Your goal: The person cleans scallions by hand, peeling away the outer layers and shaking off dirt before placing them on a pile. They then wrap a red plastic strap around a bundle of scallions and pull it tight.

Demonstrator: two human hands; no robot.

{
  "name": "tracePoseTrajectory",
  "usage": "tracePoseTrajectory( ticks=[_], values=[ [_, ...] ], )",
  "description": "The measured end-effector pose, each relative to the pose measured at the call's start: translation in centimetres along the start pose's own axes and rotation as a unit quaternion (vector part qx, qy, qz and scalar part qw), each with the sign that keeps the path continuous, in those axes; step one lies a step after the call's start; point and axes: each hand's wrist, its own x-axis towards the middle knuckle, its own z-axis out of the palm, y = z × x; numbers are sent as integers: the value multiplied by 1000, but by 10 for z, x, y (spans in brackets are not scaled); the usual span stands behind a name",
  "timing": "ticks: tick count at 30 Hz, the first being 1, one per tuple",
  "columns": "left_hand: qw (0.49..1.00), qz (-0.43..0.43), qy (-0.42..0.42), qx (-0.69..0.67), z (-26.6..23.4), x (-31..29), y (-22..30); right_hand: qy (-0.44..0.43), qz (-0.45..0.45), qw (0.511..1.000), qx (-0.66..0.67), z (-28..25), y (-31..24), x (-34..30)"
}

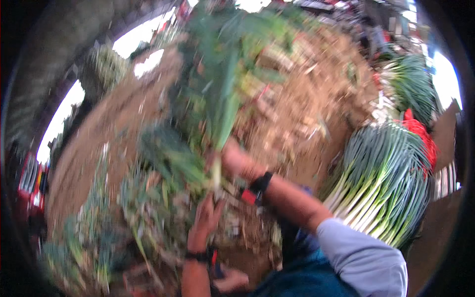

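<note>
A leek or large green onion (pixel 216 173) stretches away from me, its green leaves fanning out at the top and its pale end toward me. My right hand (pixel 235 159) is closed around the lower stalk, where white turns to green. At the pale root end, the thumb and fingers of my left hand (pixel 207 214) pinch the tip; motion smears the exact contact. Behind and left of the stalk lies a pile of loose leafy green stalks (pixel 173 153).
Trimmed leaves and scraps (pixel 183 222) litter the brown ground (pixel 302 104). To my right is a big heap of cleaned leeks (pixel 381 183) beside a red net bag (pixel 421 141). Another leek bundle (pixel 408 86) lies farther off. Cardboard (pixel 445 131) stands at the right edge.
</note>
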Motion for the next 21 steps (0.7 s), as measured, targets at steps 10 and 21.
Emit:
tracePoseTrajectory(
  ticks=[10,21],
  values=[
    [985,105,54,128,-29,-16,56,125,163,867,454,-13,-13,-4],
    [954,148,17,261,-95,-110,29,329,87,834,434,-137,10,0]
  ],
)
